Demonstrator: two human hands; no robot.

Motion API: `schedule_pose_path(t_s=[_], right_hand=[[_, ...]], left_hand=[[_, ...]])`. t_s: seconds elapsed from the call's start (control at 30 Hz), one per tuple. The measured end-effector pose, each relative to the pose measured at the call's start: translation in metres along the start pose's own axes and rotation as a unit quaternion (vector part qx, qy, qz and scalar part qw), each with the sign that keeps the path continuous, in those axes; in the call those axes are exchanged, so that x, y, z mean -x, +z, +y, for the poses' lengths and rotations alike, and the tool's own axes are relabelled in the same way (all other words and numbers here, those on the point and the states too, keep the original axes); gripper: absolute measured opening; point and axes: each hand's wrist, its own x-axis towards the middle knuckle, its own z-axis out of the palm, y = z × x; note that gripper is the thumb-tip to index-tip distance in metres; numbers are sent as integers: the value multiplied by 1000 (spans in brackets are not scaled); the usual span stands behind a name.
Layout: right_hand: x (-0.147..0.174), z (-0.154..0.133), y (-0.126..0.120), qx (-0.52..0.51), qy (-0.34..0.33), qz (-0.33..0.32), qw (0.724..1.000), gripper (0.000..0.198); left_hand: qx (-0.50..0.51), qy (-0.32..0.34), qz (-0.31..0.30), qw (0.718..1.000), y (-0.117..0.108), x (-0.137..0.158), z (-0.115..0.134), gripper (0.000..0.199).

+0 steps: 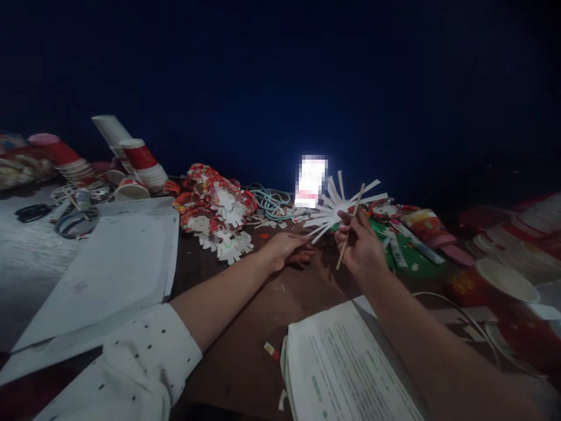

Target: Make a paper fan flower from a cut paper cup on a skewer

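A brown table (236, 333) spreads below the dark blue backdrop. On its left I see a big white board (114, 269), and at the near edge, right of the middle, a thick printed bundle (346, 368). Far and left of centre sits a heap of red and white paper scraps (214, 204), with stacked paper cups (146, 166) farther left. The white paper piece, cut into strips (337, 207) that fan out, is held up above the table's far side, right of centre, in front of a glowing screen (312, 178). The person's right hand (360, 242) is clamped on a thin stick (349, 234) slanting across it. The left hand (289, 248) reaches the tip of one lower strip; whether its fingers pinch it, I can't tell.
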Motion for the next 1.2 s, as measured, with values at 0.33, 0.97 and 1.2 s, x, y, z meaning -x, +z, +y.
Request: schedule_pose_path(t_s=[0.33, 0.97, 1.2], right_hand=[[7, 4, 7, -7, 22, 3, 1000, 29], [29, 20, 11, 189, 228, -67, 953, 15], [25, 23, 16, 93, 304, -125, 940, 15]], left_hand=[[58, 16, 25, 998, 4, -1, 1, 9], [-7, 44, 90, 995, -14, -11, 8, 10], [7, 31, 71, 997, -14, -8, 10, 11]])
